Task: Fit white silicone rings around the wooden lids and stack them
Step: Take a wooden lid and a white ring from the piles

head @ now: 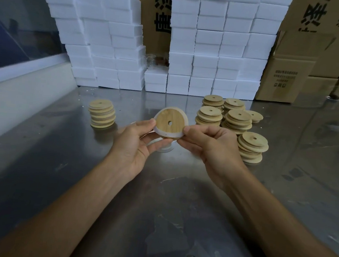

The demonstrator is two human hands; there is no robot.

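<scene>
I hold a round wooden lid (168, 121) with a centre hole above the steel table, tilted toward me. A white silicone ring (160, 132) wraps its rim, stretched loose along the lower left edge. My left hand (140, 142) pinches the lid's left side and my right hand (208, 146) pinches its right side. More white rings (165, 148) lie on the table below my hands, partly hidden. A stack of ringed lids (102, 113) stands to the left. Several stacks of bare lids (237, 118) stand to the right, the nearest one (252, 147) beside my right hand.
A wall of white foam boxes (212, 50) runs along the back of the steel table (157, 209). Brown cardboard cartons (288, 77) stand at the back right. A white ledge and window (16, 69) border the left side.
</scene>
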